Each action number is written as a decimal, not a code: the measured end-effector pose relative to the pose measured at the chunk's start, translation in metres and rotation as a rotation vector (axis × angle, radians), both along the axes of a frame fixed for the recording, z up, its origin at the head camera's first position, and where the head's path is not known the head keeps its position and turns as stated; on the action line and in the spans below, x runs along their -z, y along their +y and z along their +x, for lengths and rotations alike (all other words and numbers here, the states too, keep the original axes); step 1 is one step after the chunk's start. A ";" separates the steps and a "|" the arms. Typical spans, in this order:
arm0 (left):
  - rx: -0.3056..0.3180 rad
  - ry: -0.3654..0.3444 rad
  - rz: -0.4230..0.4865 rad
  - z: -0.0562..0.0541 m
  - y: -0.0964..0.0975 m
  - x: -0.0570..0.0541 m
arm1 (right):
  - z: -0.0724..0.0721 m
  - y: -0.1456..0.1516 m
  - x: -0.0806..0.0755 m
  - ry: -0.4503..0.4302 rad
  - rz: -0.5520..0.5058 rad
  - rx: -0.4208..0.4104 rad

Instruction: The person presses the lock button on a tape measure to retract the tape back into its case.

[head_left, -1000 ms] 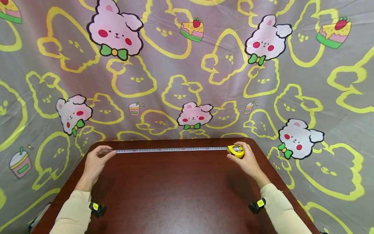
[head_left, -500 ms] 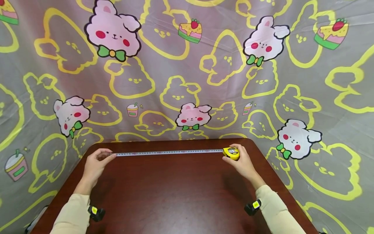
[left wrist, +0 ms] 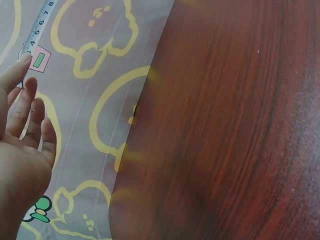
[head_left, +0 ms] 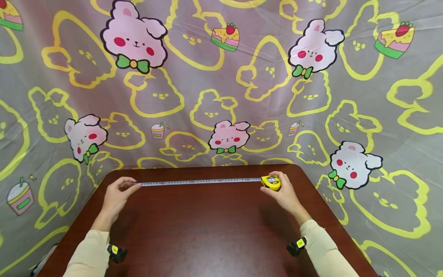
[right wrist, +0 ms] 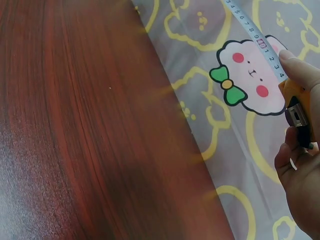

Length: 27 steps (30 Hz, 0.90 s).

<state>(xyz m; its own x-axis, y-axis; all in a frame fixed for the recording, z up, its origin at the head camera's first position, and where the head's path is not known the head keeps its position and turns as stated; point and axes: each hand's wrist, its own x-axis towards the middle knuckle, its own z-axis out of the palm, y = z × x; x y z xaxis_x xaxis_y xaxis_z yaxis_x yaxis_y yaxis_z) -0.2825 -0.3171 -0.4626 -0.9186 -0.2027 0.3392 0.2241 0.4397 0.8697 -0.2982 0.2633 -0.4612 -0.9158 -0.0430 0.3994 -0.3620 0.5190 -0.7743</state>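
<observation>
A yellow tape measure (head_left: 271, 182) is gripped in my right hand (head_left: 285, 194), its case between thumb and fingers. From the case a white blade (head_left: 200, 182) with black and red numbers runs straight to the left. My left hand (head_left: 115, 198) pinches the far end of that blade between thumb and index finger. In the left wrist view the blade (left wrist: 37, 30) passes up from the thumb tip. The right wrist view shows the yellow case (right wrist: 295, 105) with a metal clip, partly covered by my fingers, and the blade (right wrist: 255, 37) leading out of it.
Below both hands lies a dark reddish-brown wooden table (head_left: 200, 227) with rounded far corners. A grey curtain (head_left: 194, 154) printed with yellow outlines and cartoon rabbits surrounds the table at the back and sides. Each wrist carries a small black camera (head_left: 117, 254).
My right hand has moved left with the tape measure case, and the blade has grown slightly shorter. My left hand keeps its pinch on the blade's end, a little nearer than before.
</observation>
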 end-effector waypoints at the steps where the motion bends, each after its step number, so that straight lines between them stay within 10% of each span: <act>1: 0.003 -0.002 -0.006 0.000 0.000 0.000 | 0.000 0.000 0.000 -0.003 -0.001 -0.001; 27: 0.027 0.006 -0.037 0.005 0.016 -0.001 | 0.002 -0.019 -0.004 -0.013 -0.014 -0.046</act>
<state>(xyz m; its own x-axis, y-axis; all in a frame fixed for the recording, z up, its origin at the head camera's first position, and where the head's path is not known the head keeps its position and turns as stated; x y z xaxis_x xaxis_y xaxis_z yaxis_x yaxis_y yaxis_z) -0.2774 -0.3011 -0.4619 -0.9216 -0.1655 0.3511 0.2409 0.4652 0.8518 -0.2957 0.2448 -0.4569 -0.9180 -0.0794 0.3884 -0.3751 0.4911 -0.7862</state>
